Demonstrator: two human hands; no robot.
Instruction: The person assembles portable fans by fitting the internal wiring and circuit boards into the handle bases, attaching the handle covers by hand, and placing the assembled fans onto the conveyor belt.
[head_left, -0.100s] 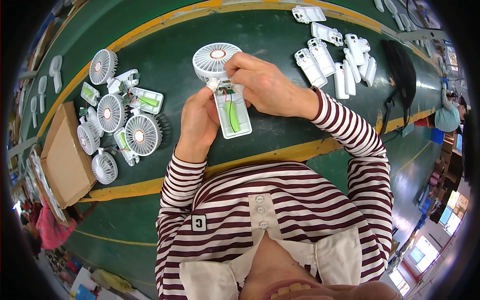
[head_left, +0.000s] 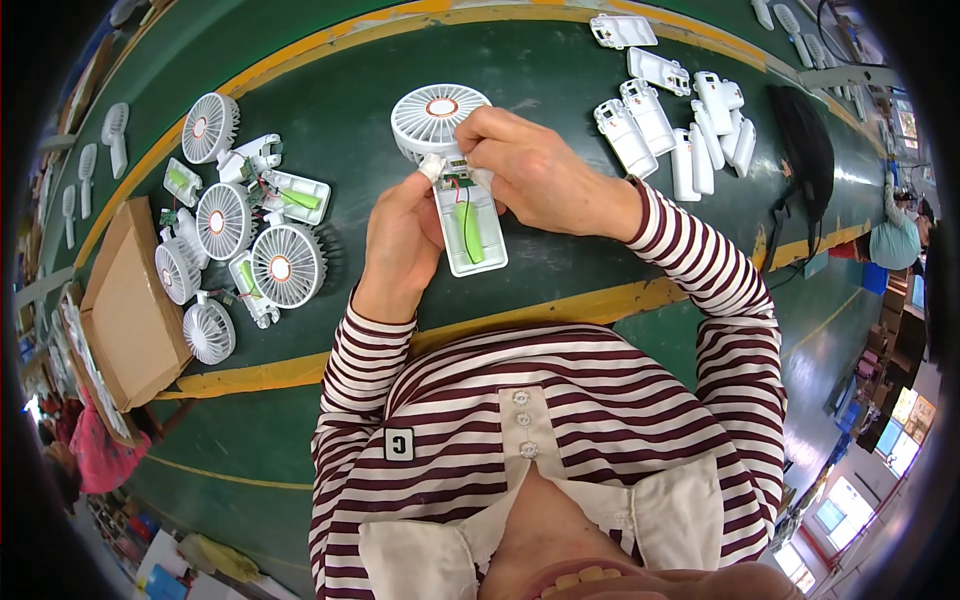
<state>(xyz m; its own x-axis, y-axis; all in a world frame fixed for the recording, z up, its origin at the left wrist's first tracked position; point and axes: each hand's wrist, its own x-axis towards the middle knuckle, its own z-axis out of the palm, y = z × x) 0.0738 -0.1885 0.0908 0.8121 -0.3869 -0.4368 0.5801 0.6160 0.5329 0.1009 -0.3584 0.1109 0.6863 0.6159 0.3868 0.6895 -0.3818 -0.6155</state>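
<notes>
Both my hands grip a white handheld fan (head_left: 441, 106) whose handle lies open toward me. Inside the handle shell (head_left: 490, 260) show a green battery (head_left: 471, 233), red wires and a small circuit board (head_left: 459, 182) near the neck. My left hand (head_left: 402, 235) wraps the handle's left side, its wrapped thumb tip pressed by the neck. On the right side, the fingers of my right hand (head_left: 525, 168) pinch close to the board, just below the fan head; what sits between those fingertips is hidden.
Several white fans (head_left: 225, 222) with opened handles lie at the left, beside a cardboard box (head_left: 135, 310). White handle covers (head_left: 648, 116) are spread at the back right, near a black bag (head_left: 803, 150). A yellow-edged green table (head_left: 560, 270) carries everything.
The fan and both hands appear shifted very slightly to the right, along with the other things on the table. My grip looks the same.
</notes>
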